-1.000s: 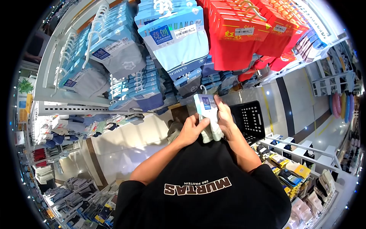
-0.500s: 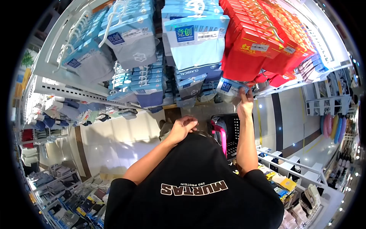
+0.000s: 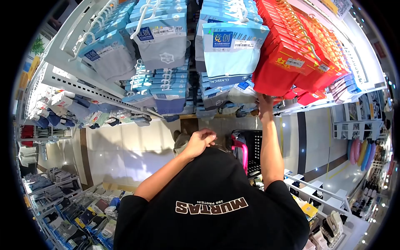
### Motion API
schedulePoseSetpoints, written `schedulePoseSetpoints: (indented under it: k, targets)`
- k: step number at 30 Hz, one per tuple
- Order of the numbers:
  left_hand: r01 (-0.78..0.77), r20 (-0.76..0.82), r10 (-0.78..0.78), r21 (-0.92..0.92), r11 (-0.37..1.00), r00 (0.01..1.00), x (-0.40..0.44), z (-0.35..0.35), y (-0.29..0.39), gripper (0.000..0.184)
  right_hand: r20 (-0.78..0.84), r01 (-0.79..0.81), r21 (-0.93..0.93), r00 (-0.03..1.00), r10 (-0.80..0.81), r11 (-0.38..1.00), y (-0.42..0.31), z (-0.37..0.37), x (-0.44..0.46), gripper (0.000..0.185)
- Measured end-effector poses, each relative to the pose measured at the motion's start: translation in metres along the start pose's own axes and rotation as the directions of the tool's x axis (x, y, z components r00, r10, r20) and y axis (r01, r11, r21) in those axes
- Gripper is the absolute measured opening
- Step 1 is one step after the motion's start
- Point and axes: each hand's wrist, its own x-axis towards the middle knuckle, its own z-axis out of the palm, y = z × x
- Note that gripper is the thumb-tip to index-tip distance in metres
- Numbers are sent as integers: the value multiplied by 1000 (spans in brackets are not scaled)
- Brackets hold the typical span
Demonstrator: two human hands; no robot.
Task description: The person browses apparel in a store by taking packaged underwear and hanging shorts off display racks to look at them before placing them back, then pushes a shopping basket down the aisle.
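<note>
From black short-sleeved shirt point(image 3: 208, 179): pale-blue-carded fabric packs point(image 3: 233, 54) are hung at 11–12 o'c., upper & lower rows; red fabric packs point(image 3: 275, 79) are hung at 1 o'c., R of same. Black perforated plastic basket point(image 3: 255, 150) is set at 1 o'c., nearer, on glossy tiled floor point(image 3: 133, 146). Multicoloured swim rings point(image 3: 362, 155) are placed at 2–3 o'c.; mixed-colour packaged socks point(image 3: 89, 214), 8–9 o'c.

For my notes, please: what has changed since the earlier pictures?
The right hand carried the pale, blue-labelled sock pack forward to the lower row of blue-carded packs; the left hand let go. The bright red packs stay hanging.
</note>
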Motion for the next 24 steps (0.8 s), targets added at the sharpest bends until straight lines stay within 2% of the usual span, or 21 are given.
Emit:
schedulePoseSetpoints:
  k: [3,6,9,12,14,16,17,20,21,24]
  targets:
    - [-2,1,2,6,1000,1000,-1,-1,2,32,4,34,-248,999,-34,968,10,-9,1,31]
    - [-2,-5,2,-5,1000,1000,0,-2,-2,33,-97,62,-302,991,-96,951,9,-17,-13,25]
    - [6,1,-6,-14,1000,1000,1,-3,-8,33,-91,267,9,960,-265,964,-7,-24,-28,19]
    - [17,25,-18,10,1000,1000,3,-3,-10,33,-235,373,-242,873,-427,896,-82,-23,-35,17]
    - [8,55,-10,41,999,998,4,0,-10,33,-176,490,-133,844,-507,861,-130,-16,-37,24]
    - [-10,77,5,63,998,997,5,5,-4,33,-185,602,-109,770,-611,791,-174,13,-45,33]
    - [-22,83,16,72,997,996,5,7,-1,33,-135,610,-11,784,-606,792,-185,19,-44,43]
    - [-62,107,55,64,996,993,7,11,-2,33,-116,642,-24,760,-640,766,-196,35,-43,44]
    - [-71,99,65,57,996,993,8,10,-3,33,-149,614,41,784,-603,788,-196,36,-43,43]
    - [-84,69,82,20,996,994,7,7,-10,32,-91,635,23,771,-631,772,-191,36,-44,38]
